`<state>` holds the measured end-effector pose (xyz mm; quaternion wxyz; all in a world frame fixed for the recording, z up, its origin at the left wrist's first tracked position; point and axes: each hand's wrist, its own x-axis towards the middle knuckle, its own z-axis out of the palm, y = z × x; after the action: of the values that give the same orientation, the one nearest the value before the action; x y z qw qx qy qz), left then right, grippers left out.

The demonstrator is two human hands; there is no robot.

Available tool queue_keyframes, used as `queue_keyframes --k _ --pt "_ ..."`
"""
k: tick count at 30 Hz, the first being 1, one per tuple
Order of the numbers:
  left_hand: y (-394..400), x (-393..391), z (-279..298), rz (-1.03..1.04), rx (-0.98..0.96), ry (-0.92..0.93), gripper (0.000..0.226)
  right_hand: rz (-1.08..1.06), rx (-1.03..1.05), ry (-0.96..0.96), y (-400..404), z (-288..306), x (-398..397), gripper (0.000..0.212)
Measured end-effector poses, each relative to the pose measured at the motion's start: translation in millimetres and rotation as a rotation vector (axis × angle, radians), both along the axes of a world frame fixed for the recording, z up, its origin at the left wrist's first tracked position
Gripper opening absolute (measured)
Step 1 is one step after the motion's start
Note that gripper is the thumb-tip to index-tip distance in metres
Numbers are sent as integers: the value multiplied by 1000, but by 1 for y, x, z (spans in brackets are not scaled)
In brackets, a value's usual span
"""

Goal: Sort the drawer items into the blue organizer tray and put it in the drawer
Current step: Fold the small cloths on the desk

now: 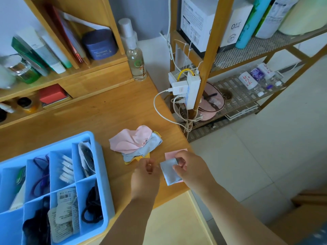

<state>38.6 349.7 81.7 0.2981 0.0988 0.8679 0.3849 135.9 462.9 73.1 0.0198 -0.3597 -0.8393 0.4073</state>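
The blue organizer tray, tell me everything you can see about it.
The blue organizer tray looks like light blue plastic, rectangular, split by thin walls into many compartments. It sits flat on the wooden desk at lower left, partly cut off by the frame. Compartments hold purple hair ties, small white packets, barcoded packets and black hair ties. Neither hand touches it.

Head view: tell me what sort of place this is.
Probably a bedroom or dorm desk corner: a wooden desk with skincare tubes on its shelf, a power strip tied to a bamboo rack, bottled water beneath.
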Motion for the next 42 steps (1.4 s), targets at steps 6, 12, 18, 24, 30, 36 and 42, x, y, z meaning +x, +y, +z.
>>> queue_keyframes --k 6,12,18,24,30,36,42 --pt "4 -1 -3 -32 -81 -57 13 -100 102 -19 -6 -3 -5 25" --pt "12 2 -3 -43 -49 -113 16 -189 67 5 1 -10 -7 11" --pt "15 5 -3 -46 -81 -38 17 -239 38 11 0 -14 -10 17" --pt "14 10 16 -121 200 0 21 -65 -76 113 10 12 4 41" --pt "21 7 22 -95 355 -174 24 -150 -426 106 28 29 17 13" --pt "22 10 9 -225 192 -53 29 -203 -239 58 28 10 14 20" --pt "19 14 -7 -478 -5 278 26 -154 175 -34 12 -12 11 21"
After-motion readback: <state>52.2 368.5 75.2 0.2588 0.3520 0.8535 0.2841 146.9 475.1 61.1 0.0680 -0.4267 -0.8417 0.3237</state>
